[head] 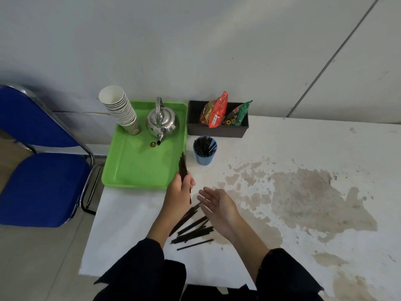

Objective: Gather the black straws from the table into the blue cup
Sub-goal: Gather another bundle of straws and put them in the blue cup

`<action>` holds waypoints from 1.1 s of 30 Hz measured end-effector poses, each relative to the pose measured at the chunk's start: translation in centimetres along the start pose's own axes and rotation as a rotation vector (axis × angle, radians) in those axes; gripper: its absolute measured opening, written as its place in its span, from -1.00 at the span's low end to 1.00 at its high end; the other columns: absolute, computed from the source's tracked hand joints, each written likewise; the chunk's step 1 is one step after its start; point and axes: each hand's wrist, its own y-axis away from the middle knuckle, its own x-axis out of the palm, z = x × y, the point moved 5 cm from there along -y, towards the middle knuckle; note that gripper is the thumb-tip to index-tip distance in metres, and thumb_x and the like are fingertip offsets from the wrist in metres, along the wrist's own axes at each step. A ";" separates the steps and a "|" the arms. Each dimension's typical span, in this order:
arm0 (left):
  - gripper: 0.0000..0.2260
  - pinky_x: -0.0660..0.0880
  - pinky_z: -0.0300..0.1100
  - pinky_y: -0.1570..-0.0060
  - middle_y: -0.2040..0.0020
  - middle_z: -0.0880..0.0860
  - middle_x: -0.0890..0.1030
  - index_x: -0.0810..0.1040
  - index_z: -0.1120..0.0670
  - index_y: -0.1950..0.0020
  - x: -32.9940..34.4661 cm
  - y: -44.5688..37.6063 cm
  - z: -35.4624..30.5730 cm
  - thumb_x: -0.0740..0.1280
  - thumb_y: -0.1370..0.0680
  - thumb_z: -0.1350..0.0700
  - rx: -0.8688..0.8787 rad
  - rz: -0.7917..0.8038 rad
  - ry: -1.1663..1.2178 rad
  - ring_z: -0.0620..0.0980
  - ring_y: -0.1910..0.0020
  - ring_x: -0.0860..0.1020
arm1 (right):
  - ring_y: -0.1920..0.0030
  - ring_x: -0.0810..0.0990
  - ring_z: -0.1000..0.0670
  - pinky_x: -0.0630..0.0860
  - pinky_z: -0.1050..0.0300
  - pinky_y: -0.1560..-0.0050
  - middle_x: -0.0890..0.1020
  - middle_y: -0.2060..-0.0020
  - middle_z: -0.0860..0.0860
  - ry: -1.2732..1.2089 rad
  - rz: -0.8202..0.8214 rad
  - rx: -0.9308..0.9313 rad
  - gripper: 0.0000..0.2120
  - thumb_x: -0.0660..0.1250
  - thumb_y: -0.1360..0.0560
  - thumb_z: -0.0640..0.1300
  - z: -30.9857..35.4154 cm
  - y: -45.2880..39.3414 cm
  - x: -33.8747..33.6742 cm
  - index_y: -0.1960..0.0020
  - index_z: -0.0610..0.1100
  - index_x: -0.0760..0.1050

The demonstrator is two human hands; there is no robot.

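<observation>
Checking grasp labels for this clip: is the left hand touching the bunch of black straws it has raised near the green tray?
Touching. The head view shows the left hand with fingers wrapped around the bunch of black straws.

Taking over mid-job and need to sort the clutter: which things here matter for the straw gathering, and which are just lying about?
Job: black plastic straws loose on the table; straw bundle in the left hand; round blue cup; open right hand.

Lying about: green plastic tray; steel kettle; stacked paper cups; dark snack box; blue chair.
</observation>
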 end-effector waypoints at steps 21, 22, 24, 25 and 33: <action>-0.82 0.40 -0.52 0.10 0.05 -0.08 0.61 0.49 -0.01 -0.04 -1.0 -2.1 -5.9 0.10 -0.68 0.04 0.150 -0.012 0.150 -0.29 0.03 0.57 | -0.28 0.50 -0.18 0.29 -0.03 -0.44 0.54 -0.24 -0.26 -0.329 0.163 -0.038 -0.57 -0.05 -0.64 -0.12 6.6 1.6 6.4 -0.32 -0.34 0.38; -0.83 0.39 -0.53 0.11 0.03 -0.06 0.59 0.49 0.00 -0.07 -1.3 -2.2 -5.9 0.12 -0.67 0.02 0.160 -0.020 0.099 -0.27 0.01 0.56 | -0.27 0.51 -0.17 0.30 -0.03 -0.44 0.56 -0.23 -0.25 -0.321 0.157 -0.040 -0.58 -0.05 -0.64 -0.13 6.7 1.6 6.3 -0.32 -0.34 0.39; -0.85 0.39 -0.52 0.17 0.06 -0.06 0.57 0.49 -0.01 -0.12 -1.9 -2.4 -6.0 0.16 -0.66 0.01 0.182 -0.023 0.045 -0.30 0.11 0.53 | -0.27 0.51 -0.17 0.31 -0.03 -0.42 0.56 -0.22 -0.24 -0.299 0.152 -0.040 -0.58 -0.05 -0.64 -0.13 6.8 1.6 6.4 -0.32 -0.34 0.39; -0.85 0.39 -0.50 0.24 0.15 -0.09 0.55 0.50 -0.01 -0.12 -2.0 -2.4 -6.0 0.17 -0.66 0.01 0.182 -0.006 0.043 -0.32 0.23 0.51 | -0.27 0.51 -0.18 0.32 -0.04 -0.42 0.56 -0.23 -0.25 -0.288 0.148 -0.039 -0.58 -0.05 -0.64 -0.13 6.8 1.5 6.4 -0.32 -0.34 0.39; -0.89 0.53 -0.25 0.22 0.35 -0.06 0.51 0.51 -0.08 -0.01 -2.0 -2.9 -6.8 0.22 -0.65 0.10 0.227 0.061 0.089 -0.10 0.37 0.50 | -0.14 0.58 -0.22 0.53 -0.02 -0.13 0.54 -0.20 -0.34 -0.199 0.145 -0.045 -0.61 0.01 -0.59 -0.20 6.8 1.5 6.7 -0.28 -0.35 0.42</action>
